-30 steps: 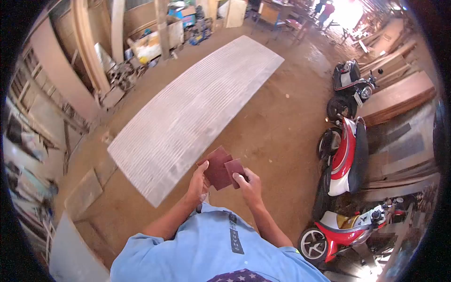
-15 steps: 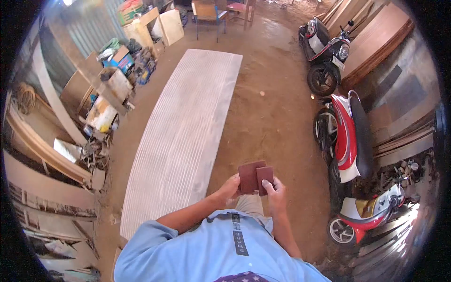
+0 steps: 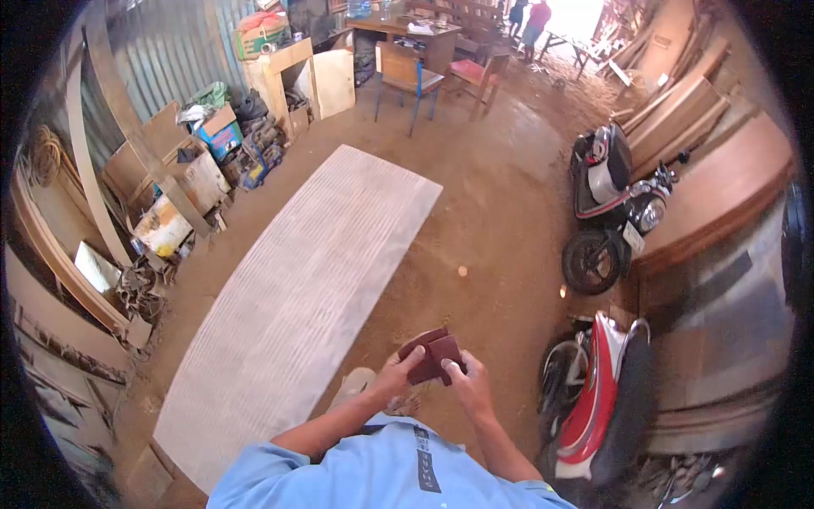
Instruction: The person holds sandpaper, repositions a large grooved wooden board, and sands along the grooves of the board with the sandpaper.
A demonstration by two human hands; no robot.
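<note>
Two dark red-brown pieces like sandpaper, partly overlapping, are held in front of my blue shirt. My left hand [image 3: 397, 373] pinches the left piece [image 3: 417, 346], its thumb on the near face. The right piece [image 3: 444, 349] is between the thumb and fingers of my right hand [image 3: 468, 378], whose thumb looks dusted white. To the left of both hands, a long pale grooved panel [image 3: 297, 297] lies at an angle, its surface whitish.
Scooters [image 3: 593, 399] stand along the right side by leaning boards [image 3: 721, 195]. Chairs [image 3: 407, 78] and a desk [image 3: 437, 42] are at the back. Boxes [image 3: 219, 131] and scrap wood line the left wall. People [image 3: 534, 25] stand in the bright far opening.
The view has tilted up and shifted, showing more of the far end. Both hands and the brown pieces appear lower and further left, and the pieces are now tilted.
</note>
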